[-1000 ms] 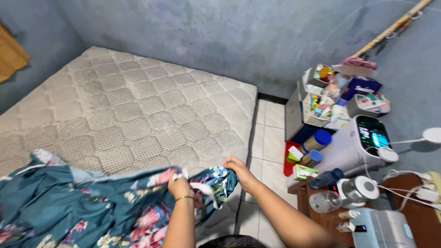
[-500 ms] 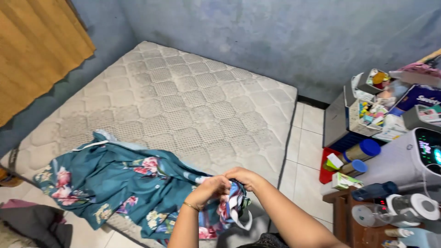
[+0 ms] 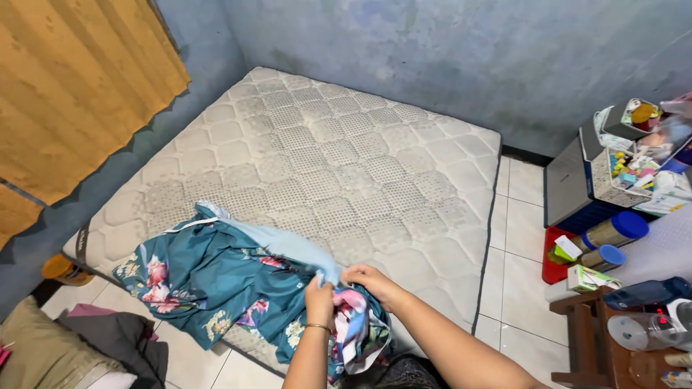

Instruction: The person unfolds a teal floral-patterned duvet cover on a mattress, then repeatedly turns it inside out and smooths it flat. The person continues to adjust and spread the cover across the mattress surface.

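A teal bedsheet with pink flowers [image 3: 209, 281] lies bunched on the near corner of a bare quilted mattress [image 3: 339, 158] that rests on the floor. My left hand [image 3: 320, 294], with a thin bracelet at the wrist, grips a fold of the sheet near its pale blue underside. Beside it my right hand [image 3: 369, 279] pinches the same bunched edge, and a hanging part of the sheet droops below both hands.
An orange curtain [image 3: 79, 86] hangs at the left. Dark clothes [image 3: 108, 338] lie on the tiled floor at the bottom left. At the right stand a blue box with a basket of small items [image 3: 613, 173], tins [image 3: 613, 230] and a wooden stool with bottles [image 3: 634, 324].
The view has swung left and back, showing more mattress and the curtain. Both hands have come together on the sheet's edge, and the sheet now lies more to the left.
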